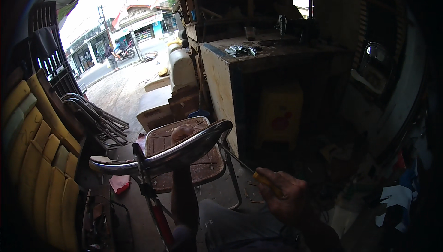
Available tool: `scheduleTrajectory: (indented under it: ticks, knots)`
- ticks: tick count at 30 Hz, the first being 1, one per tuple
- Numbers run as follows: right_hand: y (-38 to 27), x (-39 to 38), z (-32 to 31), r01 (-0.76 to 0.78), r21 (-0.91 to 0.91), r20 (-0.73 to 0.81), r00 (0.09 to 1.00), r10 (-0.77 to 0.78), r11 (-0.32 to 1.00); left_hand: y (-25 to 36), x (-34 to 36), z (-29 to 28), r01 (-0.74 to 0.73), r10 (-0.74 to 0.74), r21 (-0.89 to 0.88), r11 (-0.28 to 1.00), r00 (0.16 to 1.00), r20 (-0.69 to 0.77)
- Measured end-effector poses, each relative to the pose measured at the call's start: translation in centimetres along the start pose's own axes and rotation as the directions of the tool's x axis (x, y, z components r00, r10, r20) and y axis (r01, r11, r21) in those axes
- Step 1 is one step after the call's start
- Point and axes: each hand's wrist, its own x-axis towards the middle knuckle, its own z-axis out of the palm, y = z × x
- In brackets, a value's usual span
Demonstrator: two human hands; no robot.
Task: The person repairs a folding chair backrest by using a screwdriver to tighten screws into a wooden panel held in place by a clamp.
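A curved, chrome-rimmed chair part (198,149) is tilted in front of me, above a worn brown chair (205,171). My left hand (182,134) reaches up behind the chrome rim, its fingers closed over the part's far side; the rim hides much of that hand. In my right hand (287,195) is a screwdriver (267,181) with a yellow handle, gripped in closed fingers. Its thin shaft points up and left to the right end of the chrome-rimmed part; the tip's exact contact cannot be made out. Left of my left forearm stands a long red-and-black tool (159,217).
Yellow cushions (39,169) are stacked at the left, with folded metal frames (94,115) beyond. A workbench (219,83) bearing small metal pieces (242,50) stands ahead right. Beneath it is a yellow stool (279,113). Pale seats (159,102) stand toward the street, where a person (110,56) is visible.
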Motion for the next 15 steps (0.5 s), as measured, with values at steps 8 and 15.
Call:
scheduleTrajectory:
  ticks: [8,15]
  knots:
    - [-0.3,-0.4,0.1,-0.031,0.009,-0.029,0.999,0.031,0.999,1.9,-2.5,-5.6,0.553,-0.574,-0.151,0.819,0.782,-0.243]
    - [-0.2,0.0,-0.1,-0.028,-0.004,-0.022,0.999,0.028,1.0,0.9,0.0,-1.2,0.219,-0.219,0.091,0.971,0.976,-0.011]
